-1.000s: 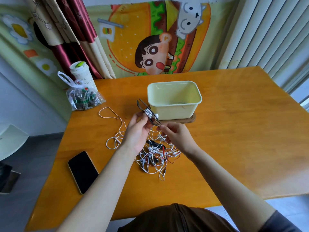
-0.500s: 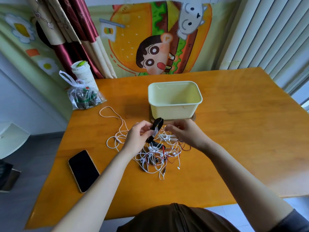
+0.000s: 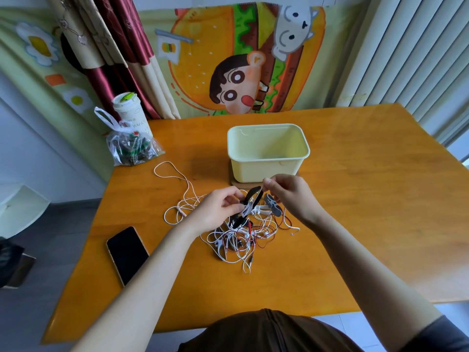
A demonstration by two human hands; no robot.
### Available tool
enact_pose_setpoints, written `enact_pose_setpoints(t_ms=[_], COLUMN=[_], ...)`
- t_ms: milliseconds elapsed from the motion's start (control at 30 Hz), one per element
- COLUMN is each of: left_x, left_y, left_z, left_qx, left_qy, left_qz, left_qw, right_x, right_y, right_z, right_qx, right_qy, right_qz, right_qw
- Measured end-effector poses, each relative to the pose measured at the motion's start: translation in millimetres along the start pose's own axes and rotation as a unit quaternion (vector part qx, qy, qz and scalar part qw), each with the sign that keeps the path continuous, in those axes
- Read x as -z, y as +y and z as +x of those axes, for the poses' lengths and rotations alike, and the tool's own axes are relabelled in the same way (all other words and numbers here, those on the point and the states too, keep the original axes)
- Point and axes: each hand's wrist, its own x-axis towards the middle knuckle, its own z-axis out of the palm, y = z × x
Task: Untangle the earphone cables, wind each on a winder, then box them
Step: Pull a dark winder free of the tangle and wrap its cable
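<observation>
A black winder (image 3: pixel 250 200), tilted and with white cable wrapped across its middle, is held above the table (image 3: pixel 368 199) by a seated person. The fingers of the left hand (image 3: pixel 218 212) curl around its lower half, and the thumb and forefinger of the right hand (image 3: pixel 289 196) pinch closed at its upper tip. A grey winder (image 3: pixel 272 208) sits just under the right hand, though it cannot be told whether that hand's lower fingers touch it. Directly beneath both hands, a knotted heap of white and red earphone cables (image 3: pixel 241 240) lies on the table. One loose white strand (image 3: pixel 172 174) loops away towards the far left corner. Just beyond the hands stands the open pale-yellow box (image 3: pixel 266 163), resting on a thin wooden board (image 3: pixel 234 182). A dark-screened phone (image 3: pixel 127 252) lies face up near the table's left edge, well apart from the heap. At the far left corner sit a knotted clear plastic bag (image 3: pixel 132 151) and a lidded white cup (image 3: pixel 129 110) behind it, with a cartoon cloth (image 3: pixel 241 59) hanging on the wall beyond.
</observation>
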Motion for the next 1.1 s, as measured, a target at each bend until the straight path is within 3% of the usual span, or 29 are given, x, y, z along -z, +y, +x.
enact_pose_setpoints(t_ms=[600, 833, 967, 1100], left_x=[28.6, 29.2, 15.6, 1.8], left_y=[8.0, 8.8, 8.0, 10.2], left_z=[4.2, 3.5, 5.0, 8.0], left_qx=[0.035, 0.022, 0.011, 0.019], left_qy=[-0.072, -0.077, -0.007, 0.042], left_qz=[-0.008, -0.117, -0.31, -0.533], left_qw=[0.997, 0.99, 0.951, 0.845], right_x=[-16.5, -18.8, -27.3, -46.0], right_y=[-3.0, 3.0, 2.5, 3.4], right_z=[9.5, 14.0, 13.3, 5.7], right_qx=[-0.008, -0.036, -0.063, -0.099], right_qy=[0.053, 0.022, 0.017, 0.007], right_qz=[0.039, 0.052, 0.122, 0.159], right_qw=[0.998, 0.998, 0.99, 0.982])
